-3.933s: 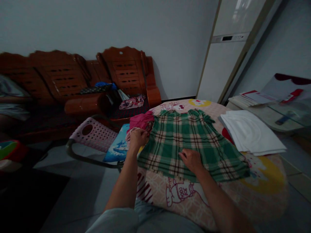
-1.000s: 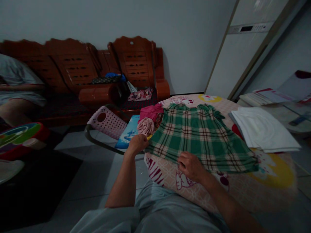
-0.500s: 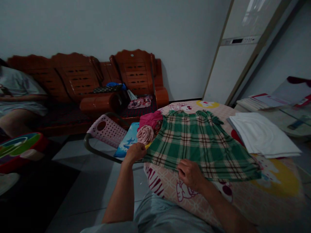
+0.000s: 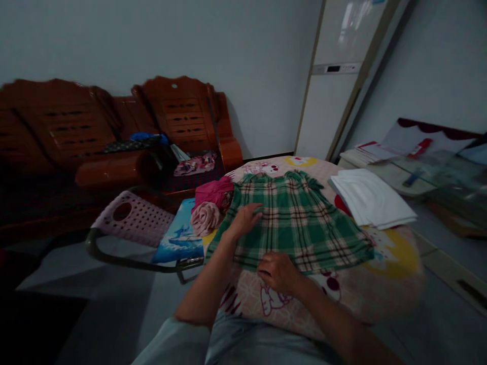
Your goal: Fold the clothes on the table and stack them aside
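Note:
A green plaid garment (image 4: 292,223) lies spread on the round table, which has a pink patterned cloth (image 4: 304,314). My left hand (image 4: 246,219) is over the garment's left part, fingers apart and holding nothing. At the garment's near edge is my right hand (image 4: 278,271), its fingers curled together; whether they pinch the fabric is hidden. Left of the garment sit a rolled pink cloth (image 4: 205,218) and a magenta cloth (image 4: 213,192). Folded white cloth (image 4: 373,197) lies on the table's right side.
A pink woven chair (image 4: 133,218) and a blue picture board (image 4: 180,235) stand left of the table. Wooden seats (image 4: 182,114) line the wall. A side table (image 4: 407,177) with papers is at the right.
My left hand has moved from the garment's near left corner to above its left part, and its fingers have opened. The view has turned right; the seated person is out of view.

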`<state>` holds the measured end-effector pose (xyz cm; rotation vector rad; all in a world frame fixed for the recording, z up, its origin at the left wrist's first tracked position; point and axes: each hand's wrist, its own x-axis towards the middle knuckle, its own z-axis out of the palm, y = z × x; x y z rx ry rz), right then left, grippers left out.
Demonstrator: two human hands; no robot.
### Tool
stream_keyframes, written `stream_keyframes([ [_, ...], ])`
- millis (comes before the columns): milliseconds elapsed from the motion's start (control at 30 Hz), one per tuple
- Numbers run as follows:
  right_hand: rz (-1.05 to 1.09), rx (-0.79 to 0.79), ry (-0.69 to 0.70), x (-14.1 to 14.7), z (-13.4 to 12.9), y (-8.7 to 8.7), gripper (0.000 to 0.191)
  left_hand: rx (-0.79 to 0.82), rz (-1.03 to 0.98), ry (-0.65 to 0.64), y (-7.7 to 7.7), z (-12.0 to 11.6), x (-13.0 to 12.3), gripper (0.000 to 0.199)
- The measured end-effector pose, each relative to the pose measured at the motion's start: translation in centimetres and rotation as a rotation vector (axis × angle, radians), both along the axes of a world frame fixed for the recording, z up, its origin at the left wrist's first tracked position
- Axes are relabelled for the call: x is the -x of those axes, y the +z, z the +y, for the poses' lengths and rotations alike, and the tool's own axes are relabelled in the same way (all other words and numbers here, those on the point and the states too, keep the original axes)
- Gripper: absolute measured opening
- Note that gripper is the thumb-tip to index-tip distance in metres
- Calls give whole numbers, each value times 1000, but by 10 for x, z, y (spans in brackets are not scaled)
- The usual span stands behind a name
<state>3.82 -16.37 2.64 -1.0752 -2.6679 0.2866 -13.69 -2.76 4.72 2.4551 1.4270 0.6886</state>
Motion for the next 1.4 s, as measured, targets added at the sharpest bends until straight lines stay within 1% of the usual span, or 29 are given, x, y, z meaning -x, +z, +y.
stream_keyframes([
  [33, 0, 2, -1, 1, -1, 1, 15, -4, 16, 10, -7, 13, -4, 37],
  [67, 7, 4, -1, 0, -1, 2, 15, 1, 43, 61, -15, 25, -5, 38],
  [133, 51, -3, -25, -5, -1, 4, 15, 1, 99, 192, -30, 45, 1, 42],
  [167, 94, -13, -61, -11, 0, 4, 17, 7, 119, 235, -36, 53, 7, 43],
  [200, 152, -27, -119, -20, 1, 5, 18, 23, 142, 254, -41, 60, 13, 43],
  [267, 304, -63, -300, -50, 5, 4, 20, 29, 198, 247, -46, 72, 23, 44],
  [333, 463, -108, -534, -91, 8, 4, 22, 63, 286, 229, -41, 80, 24, 44],
  [400, 551, -188, -807, -138, 9, 3, 22, 93, 353, 182, -29, 84, 12, 44],
  [433, 551, -220, -932, -160, 8, 3, 22, 96, 363, 143, -21, 85, 0, 44],
  [500, 488, -277, -1170, -198, 6, 3, 24, 65, 325, 21, -6, 83, -31, 45],
  [567, 372, -283, -1342, -224, 2, 2, 25, 47, 256, -114, 4, 76, -71, 44],
  [600, 316, -272, -1396, -232, 0, 1, 25, 42, 223, -175, 6, 72, -91, 43],
  [667, 224, -236, -1427, -239, -3, -3, 24, 27, 155, -247, 2, 61, -127, 42],
  [733, 151, -206, -1389, -240, -6, -9, 24, 32, 125, -277, -10, 50, -154, 42],
  [767, 114, -199, -1361, -239, -6, -12, 24, 32, 127, -282, -18, 45, -163, 42],
  [833, 42, -202, -1324, -237, -7, -16, 23, 7, 139, -280, -33, 37, -173, 44],
  [900, -17, -211, -1319, -235, -5, -19, 22, -28, 146, -279, -44, 32, -175, 45],
  [967, -70, -203, -1316, -235, -3, -19, 21, -45, 140, -276, -49, 31, -173, 45],
  [1067, -134, -166, -1315, -236, 2, -14, 19, -46, 125, -280, -49, 31, -171, 44],
  [1133, -134, -153, -1333, -237, 3, -10, 20, -47, 113, -282, -48, 31, -171, 44],
  [1200, -100, -148, -1379, -237, 2, -6, 20, -48, 105, -285, -48, 32, -171, 44],
  [1300, -49, -114, -1511, -238, -3, 0, 19, -45, 102, -283, -49, 32, -171, 44],
  [1400, -49, -61, -1633, -243, -14, 2, 20, -28, 103, -276, -48, 31, -170, 44],
])
